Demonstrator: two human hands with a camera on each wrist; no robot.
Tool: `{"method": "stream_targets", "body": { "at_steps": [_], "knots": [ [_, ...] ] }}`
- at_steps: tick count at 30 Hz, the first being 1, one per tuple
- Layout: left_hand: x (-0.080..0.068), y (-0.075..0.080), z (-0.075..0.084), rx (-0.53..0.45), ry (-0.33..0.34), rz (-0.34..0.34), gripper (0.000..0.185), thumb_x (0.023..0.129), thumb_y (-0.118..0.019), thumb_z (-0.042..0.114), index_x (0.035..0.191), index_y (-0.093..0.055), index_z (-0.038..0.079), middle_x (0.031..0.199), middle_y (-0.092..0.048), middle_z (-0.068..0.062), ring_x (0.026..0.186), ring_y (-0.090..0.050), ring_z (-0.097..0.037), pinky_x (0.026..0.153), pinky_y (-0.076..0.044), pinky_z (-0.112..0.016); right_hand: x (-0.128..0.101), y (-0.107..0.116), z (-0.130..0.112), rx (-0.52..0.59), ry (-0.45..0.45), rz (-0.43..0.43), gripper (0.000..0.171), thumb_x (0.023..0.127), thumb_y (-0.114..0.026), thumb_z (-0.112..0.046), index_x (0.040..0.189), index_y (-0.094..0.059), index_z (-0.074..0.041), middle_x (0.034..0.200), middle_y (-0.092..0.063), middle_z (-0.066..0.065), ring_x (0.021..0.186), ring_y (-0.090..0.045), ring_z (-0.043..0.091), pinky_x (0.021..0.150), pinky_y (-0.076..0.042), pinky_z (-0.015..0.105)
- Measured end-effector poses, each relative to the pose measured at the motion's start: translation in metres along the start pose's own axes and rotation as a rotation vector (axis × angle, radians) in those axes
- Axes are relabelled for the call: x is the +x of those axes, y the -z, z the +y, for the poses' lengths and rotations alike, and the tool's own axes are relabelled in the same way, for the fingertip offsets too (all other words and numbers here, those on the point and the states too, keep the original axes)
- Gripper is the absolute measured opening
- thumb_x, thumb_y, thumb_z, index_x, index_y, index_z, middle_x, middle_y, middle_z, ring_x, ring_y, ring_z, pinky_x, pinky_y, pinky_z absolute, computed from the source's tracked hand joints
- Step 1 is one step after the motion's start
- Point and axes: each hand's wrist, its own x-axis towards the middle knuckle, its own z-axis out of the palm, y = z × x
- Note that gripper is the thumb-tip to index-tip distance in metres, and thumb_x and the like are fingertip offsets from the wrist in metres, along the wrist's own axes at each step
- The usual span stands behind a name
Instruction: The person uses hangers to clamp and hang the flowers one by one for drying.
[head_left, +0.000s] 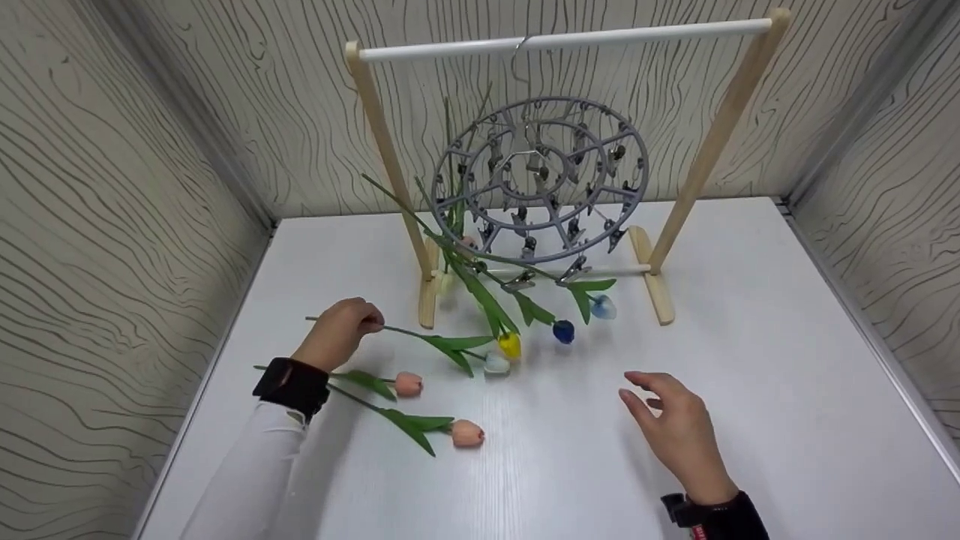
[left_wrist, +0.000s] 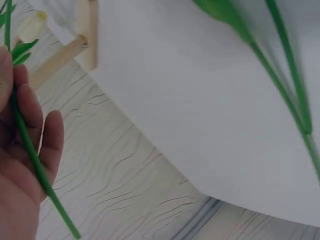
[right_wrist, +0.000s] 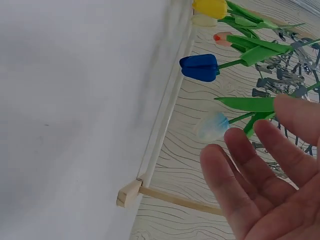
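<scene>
Pale-headed artificial tulip with a green stem lies on the white table, its stem pinched by the left hand. Several tulips already hang clipped to the grey round plastic peg hanger on the wooden rack; two pink tulips lie unhung. The right hand hovers spread, holding nothing. Hanging stems crowd the near clips.

The white table bears a wooden rack and two pink tulips.
</scene>
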Motion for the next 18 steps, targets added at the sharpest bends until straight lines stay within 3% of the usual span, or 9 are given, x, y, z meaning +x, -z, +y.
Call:
{"method": "stream_targets", "body": {
  "at_steps": [8,13,18],
  "knots": [
    [-0.010,0.019,0.054,0.124,-0.245,0.120,0.007,0.084,-0.077,0.000,0.087,-0.077,0.007,0.080,-0.062,0.000,0.079,-0.059,-0.018,0.072,-0.053,-0.033,0.009,-0.003,-0.013,-0.056,0.045,-0.009,0.018,0.084,-0.080,-0.007,0.102,-0.075,-0.006,0.099,-0.071,0.005,0.087,-0.067,0.022,0.076,-0.058,0.043],
    [-0.021,0.024,0.077,0.207,-0.342,0.149,0.014,0.076,-0.082,-0.002,0.085,-0.077,0.008,0.078,-0.062,0.000,0.076,-0.058,-0.017,0.071,-0.053,-0.031,0.008,-0.005,-0.025,-0.045,0.074,-0.036,0.016,0.084,-0.080,-0.006,0.098,-0.076,-0.008,0.096,-0.072,0.000,0.086,-0.067,0.017,0.076,-0.058,0.039],
    [-0.030,0.027,0.104,0.308,-0.446,0.187,0.020,0.073,-0.084,-0.005,0.086,-0.077,0.007,0.082,-0.063,-0.002,0.079,-0.059,-0.019,0.070,-0.052,-0.031,0.005,-0.011,-0.041,-0.023,0.183,-0.011,0.018,0.080,-0.082,-0.003,0.096,-0.076,-0.010,0.093,-0.071,-0.004,0.086,-0.067,0.011,0.075,-0.058,0.035]
  ]
}}
